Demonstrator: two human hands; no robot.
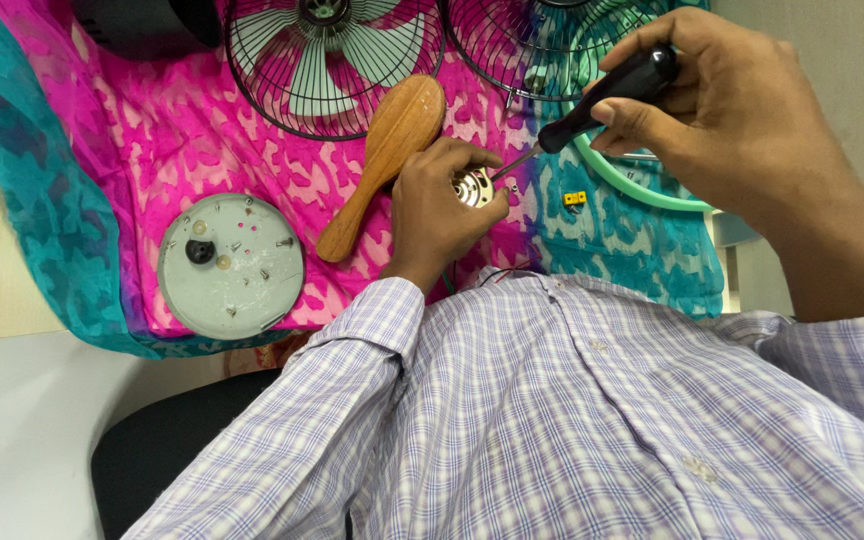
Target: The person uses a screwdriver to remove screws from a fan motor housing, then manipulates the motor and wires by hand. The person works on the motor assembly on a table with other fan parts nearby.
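The right hand was closed around a black-handled screwdriver, its tip at a small shiny metal part pinched in the left hand over the pink-and-teal cloth. Just beside lay a wooden brush; a small yellow tag sat near; a grey round plate lay further left.

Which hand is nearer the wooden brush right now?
Left. The left hand lies right beside the wooden brush, at its handle, while gripping a small metal part. The right hand is farther off to the right, holding a screwdriver.
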